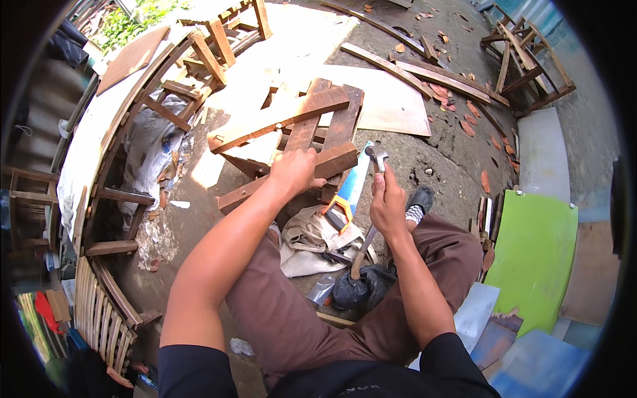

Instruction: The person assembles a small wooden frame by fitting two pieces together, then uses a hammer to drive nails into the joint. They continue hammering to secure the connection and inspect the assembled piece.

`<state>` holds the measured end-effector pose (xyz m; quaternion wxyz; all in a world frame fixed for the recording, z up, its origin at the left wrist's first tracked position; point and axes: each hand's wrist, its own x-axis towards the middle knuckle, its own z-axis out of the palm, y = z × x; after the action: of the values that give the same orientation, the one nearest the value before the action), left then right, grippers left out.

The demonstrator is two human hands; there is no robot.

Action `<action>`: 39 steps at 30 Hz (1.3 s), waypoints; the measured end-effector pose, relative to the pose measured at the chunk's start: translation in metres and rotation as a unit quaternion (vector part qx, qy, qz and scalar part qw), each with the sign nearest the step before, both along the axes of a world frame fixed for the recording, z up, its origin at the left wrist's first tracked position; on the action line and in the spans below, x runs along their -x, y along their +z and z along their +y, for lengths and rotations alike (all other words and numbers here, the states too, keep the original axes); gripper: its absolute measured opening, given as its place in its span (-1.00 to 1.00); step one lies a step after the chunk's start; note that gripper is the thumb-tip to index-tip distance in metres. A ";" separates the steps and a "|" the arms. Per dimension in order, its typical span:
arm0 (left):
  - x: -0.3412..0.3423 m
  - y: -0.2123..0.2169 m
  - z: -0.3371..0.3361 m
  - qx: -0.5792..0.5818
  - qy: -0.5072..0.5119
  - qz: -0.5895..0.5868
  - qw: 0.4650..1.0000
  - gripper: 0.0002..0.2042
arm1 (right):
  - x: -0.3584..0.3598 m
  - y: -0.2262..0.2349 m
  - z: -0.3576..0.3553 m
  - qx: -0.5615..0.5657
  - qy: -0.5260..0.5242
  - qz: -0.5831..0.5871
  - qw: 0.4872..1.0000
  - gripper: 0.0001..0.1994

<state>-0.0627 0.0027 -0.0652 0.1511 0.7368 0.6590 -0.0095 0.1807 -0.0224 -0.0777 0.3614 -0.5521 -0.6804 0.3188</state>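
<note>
A seated person in brown trousers works with two bare hands over a concrete floor. The left hand (295, 171) is partly closed, its fingers curled over a thick reddish-brown wooden beam (340, 159) and its thumb stretched out to the right. Just beyond that hand, a slatted wooden frame (303, 132) stands at a tilt, a diagonal board crossing its slats.

The right hand (388, 202) is closed around a hammer (377, 158), gripping it just below the metal head, which points up and away; a shaft slants down from beneath the fist.

Between the hands and slightly nearer the body, a handsaw (342, 211) with an orange and black handle leans on a crumpled beige cloth (312, 242), its bluish blade reaching up beside the hammer head.

Below the right hand, between the person's legs, sits a bunched black plastic bag (358, 290); its contents cannot be made out. Just left of it is a small clear plastic packet (322, 290), and whatever it holds is also too unclear to tell.

Well to the right of the right hand is a bright green panel (537, 255). Far beyond the same hand, loose wooden strips (458, 81) lie among dry leaves.
</note>
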 end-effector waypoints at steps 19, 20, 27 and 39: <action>0.001 -0.005 0.002 -0.014 0.000 0.007 1.000 -0.34 | 0.013 0.000 0.003 -0.022 -0.046 0.041 0.998 -0.62; 0.000 -0.007 0.001 -0.020 0.000 0.008 1.000 -0.35 | 0.015 0.006 0.002 -0.074 -0.033 0.073 0.994 -0.64; -0.009 -0.006 -0.007 -0.064 -0.009 0.038 0.997 -0.43 | 0.017 0.019 0.006 0.057 -0.046 -0.035 0.997 -0.62; -0.008 -0.011 -0.010 -0.075 -0.017 0.035 0.996 -0.40 | 0.013 0.009 0.000 -0.046 -0.046 -0.012 0.998 -0.63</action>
<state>-0.0549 -0.0074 -0.0761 0.0720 0.7565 0.6499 0.0122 0.1681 -0.0225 -0.0687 0.3919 -0.5697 -0.6726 0.2636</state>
